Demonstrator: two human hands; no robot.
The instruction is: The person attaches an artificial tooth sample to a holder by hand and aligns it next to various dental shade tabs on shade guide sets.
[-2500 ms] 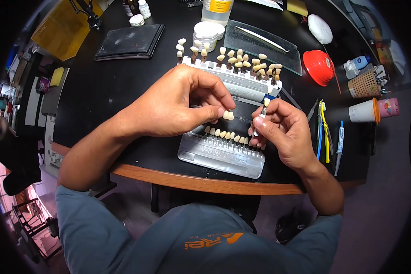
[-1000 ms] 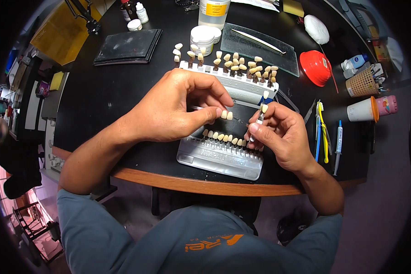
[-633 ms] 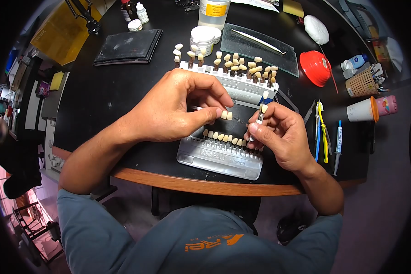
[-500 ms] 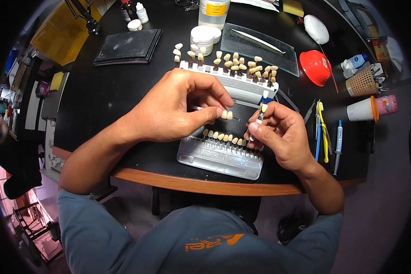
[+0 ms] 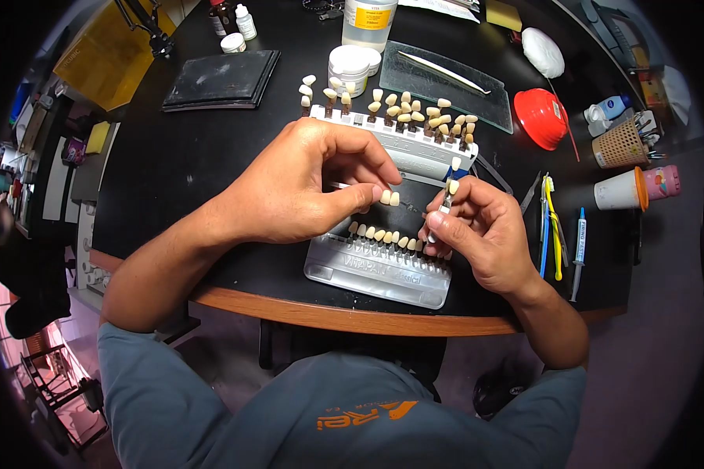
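Observation:
My left hand [image 5: 305, 184] is closed in a pinch over the middle of the table. At its fingertips show two cream tooth crowns [image 5: 389, 198], side by side; how they are gripped is partly hidden. My right hand [image 5: 483, 230] pinches a shade tab [image 5: 446, 205], its tooth-shaped tip pointing up. Below both hands lies a silver shade guide [image 5: 375, 283] with a row of tooth tabs along its top. Behind them stands a white shade guide [image 5: 414, 150], its many tooth tabs raised at different angles.
At the back are a glass slab [image 5: 454, 90] bearing a white spatula, white jars [image 5: 347, 72] and a clear bottle [image 5: 366, 31]. A black case [image 5: 220, 80] lies left. On the right are a red bowl [image 5: 540, 119], brushes [image 5: 553, 227], a syringe [image 5: 580, 250] and a cup [image 5: 619, 190].
The whole view has shifted very slightly. Both hands keep their hold, the crowns and the shade tab staying in nearly the same places.

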